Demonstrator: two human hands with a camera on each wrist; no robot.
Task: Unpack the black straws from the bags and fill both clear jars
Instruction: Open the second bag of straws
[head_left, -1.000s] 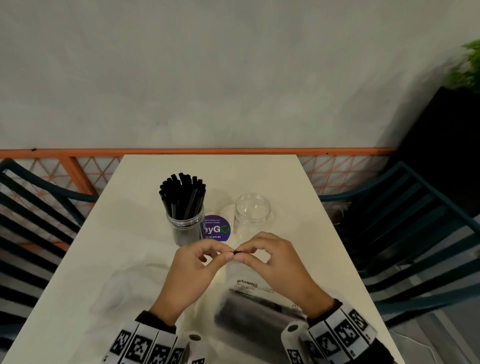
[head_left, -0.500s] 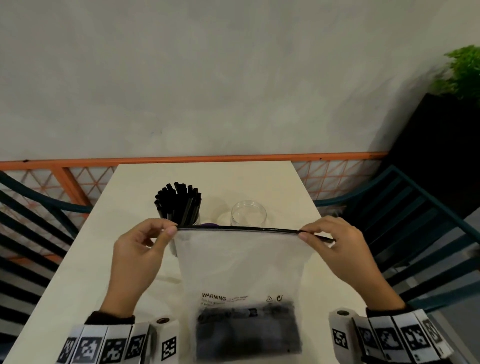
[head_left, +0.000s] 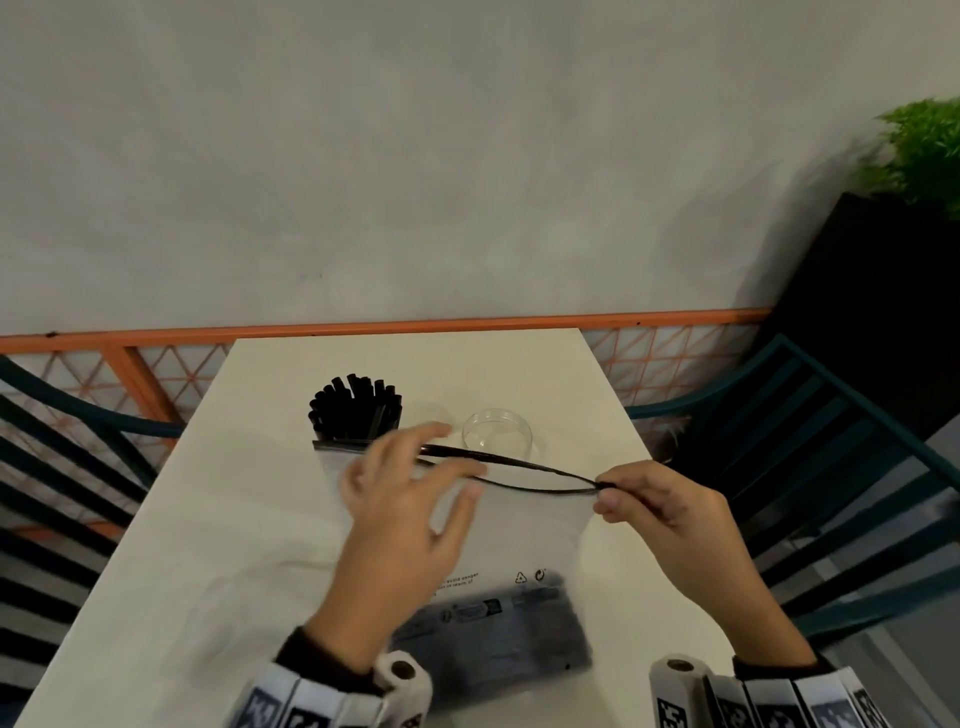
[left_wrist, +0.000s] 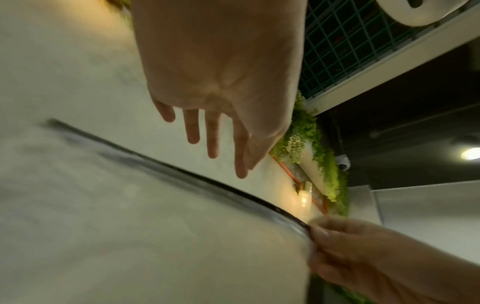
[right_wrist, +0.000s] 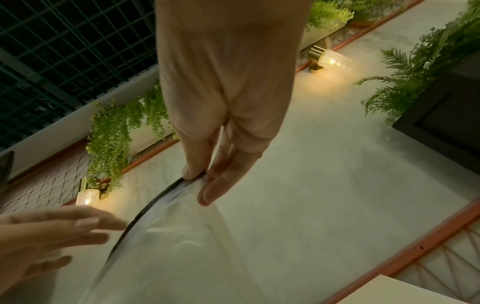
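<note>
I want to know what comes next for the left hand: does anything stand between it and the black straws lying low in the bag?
Nothing solid does. The bag's zip mouth gapes, its end pinched by the right hand. The open left hand hovers at that mouth. The straws lie at the bag's bottom, so the hand must reach down inside.

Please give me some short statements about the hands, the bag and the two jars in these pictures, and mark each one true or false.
1. The right hand pinches the black zip edge of the clear plastic bag. True.
2. The left hand grips the bag. False: its fingers are spread open.
3. Both clear jars hold straws. False: the right clear jar is empty; only the left clear jar holds black straws.
4. The bag's mouth is parted. True.
5. The bag is empty. False: dark contents lie at its bottom.
</note>
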